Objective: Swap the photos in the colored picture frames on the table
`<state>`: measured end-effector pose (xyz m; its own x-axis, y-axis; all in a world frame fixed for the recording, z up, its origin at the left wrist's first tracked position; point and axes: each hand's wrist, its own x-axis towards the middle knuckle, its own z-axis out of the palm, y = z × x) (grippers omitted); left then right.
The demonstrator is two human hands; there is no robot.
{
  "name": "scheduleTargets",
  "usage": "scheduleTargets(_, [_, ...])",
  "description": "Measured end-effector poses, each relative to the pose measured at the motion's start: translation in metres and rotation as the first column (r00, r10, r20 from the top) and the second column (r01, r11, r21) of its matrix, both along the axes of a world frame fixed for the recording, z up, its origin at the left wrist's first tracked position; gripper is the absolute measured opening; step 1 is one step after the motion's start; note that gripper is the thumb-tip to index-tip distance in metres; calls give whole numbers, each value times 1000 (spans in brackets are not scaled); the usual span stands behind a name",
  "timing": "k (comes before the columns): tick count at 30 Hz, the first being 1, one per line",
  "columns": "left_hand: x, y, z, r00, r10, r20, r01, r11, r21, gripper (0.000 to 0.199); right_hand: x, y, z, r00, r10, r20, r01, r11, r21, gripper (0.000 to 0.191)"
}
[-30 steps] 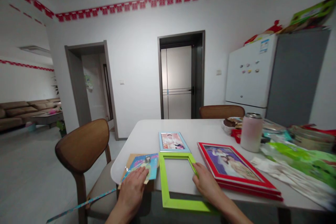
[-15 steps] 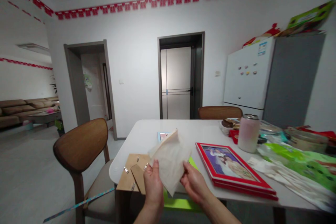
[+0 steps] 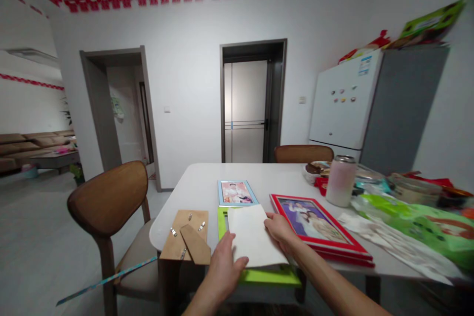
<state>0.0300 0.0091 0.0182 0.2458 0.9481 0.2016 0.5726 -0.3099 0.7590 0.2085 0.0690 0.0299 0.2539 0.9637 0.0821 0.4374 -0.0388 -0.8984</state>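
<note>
A white sheet point(image 3: 254, 234) lies over a lime-green picture frame point(image 3: 272, 277) at the near edge of the table, covering most of it. My left hand point(image 3: 224, 261) grips the sheet's lower left edge, thumb on top. At the upper right edge, my right hand point(image 3: 279, 229) holds the sheet with its fingers bent. Left of the green frame is a brown backing board point(image 3: 172, 247) with metal clips and a folding stand. A light-blue framed photo point(image 3: 237, 192) lies just beyond. To the right, red picture frames point(image 3: 359, 253) are stacked, the top one showing a photo.
On the white table point(image 3: 196, 177), a pink-and-white tumbler point(image 3: 341, 182) stands at right. Near it lie white gloves point(image 3: 392, 242), a green plastic package point(image 3: 418, 222) and containers. One wooden chair point(image 3: 111, 202) is at left, another point(image 3: 303, 153) behind the table.
The sheet has come down from a raised, tilted position onto the green frame, both hands still on it. The blue framed photo is now uncovered. The view has shifted slightly.
</note>
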Motion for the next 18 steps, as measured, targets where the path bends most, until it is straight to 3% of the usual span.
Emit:
scheduleTargets(5, [-1, -3, -3, 986, -93, -139, 89, 995, -40, 70, -2, 7, -6, 978, -31, 204, 37, 999, -25, 34])
scheduleTargets(10, [-2, 0, -7, 942, -176, -285, 184, 983, 0, 75, 3, 8, -6, 937, -45, 346, 54, 998, -16, 26])
scheduleTargets(18, [-3, 3, -8, 948, -166, -270, 178, 984, 22, 90, 8, 10, -4, 984, -13, 176, 17, 1000, -22, 39])
